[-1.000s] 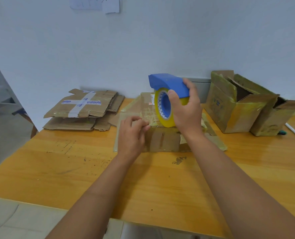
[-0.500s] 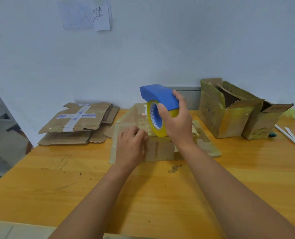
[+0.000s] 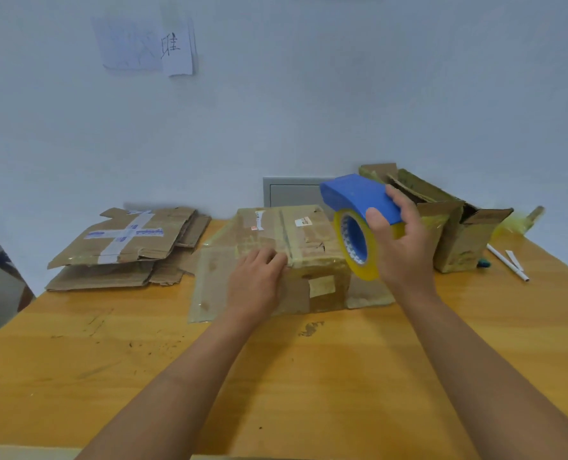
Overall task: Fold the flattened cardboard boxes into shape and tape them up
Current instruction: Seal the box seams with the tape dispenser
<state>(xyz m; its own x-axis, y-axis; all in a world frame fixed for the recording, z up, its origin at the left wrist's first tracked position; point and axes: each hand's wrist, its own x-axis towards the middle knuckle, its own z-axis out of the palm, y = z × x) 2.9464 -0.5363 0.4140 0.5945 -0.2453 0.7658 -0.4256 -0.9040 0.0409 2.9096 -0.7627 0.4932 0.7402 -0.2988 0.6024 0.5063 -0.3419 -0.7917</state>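
Observation:
A folded cardboard box (image 3: 304, 239) with old tape and labels stands mid-table, its flaps spread at the sides. My left hand (image 3: 254, 282) rests on the box's near top edge, its fingers pressing down on the cardboard. My right hand (image 3: 405, 242) grips a blue tape dispenser (image 3: 359, 197) loaded with a yellow tape roll (image 3: 359, 250), held up in the air just right of the box. A pile of flattened cardboard boxes (image 3: 126, 250) lies at the back left of the table.
Two open taped boxes (image 3: 448, 227) stand at the back right against the wall. White pens (image 3: 508, 263) lie beside them. The wooden table (image 3: 276, 376) stretches toward me. Paper sheets (image 3: 146, 48) hang on the wall. A grey panel (image 3: 292, 194) sits behind the box.
My right hand has carried the tape dispenser off the box top to the right and higher. My left hand stays on the box. The view has tilted upward.

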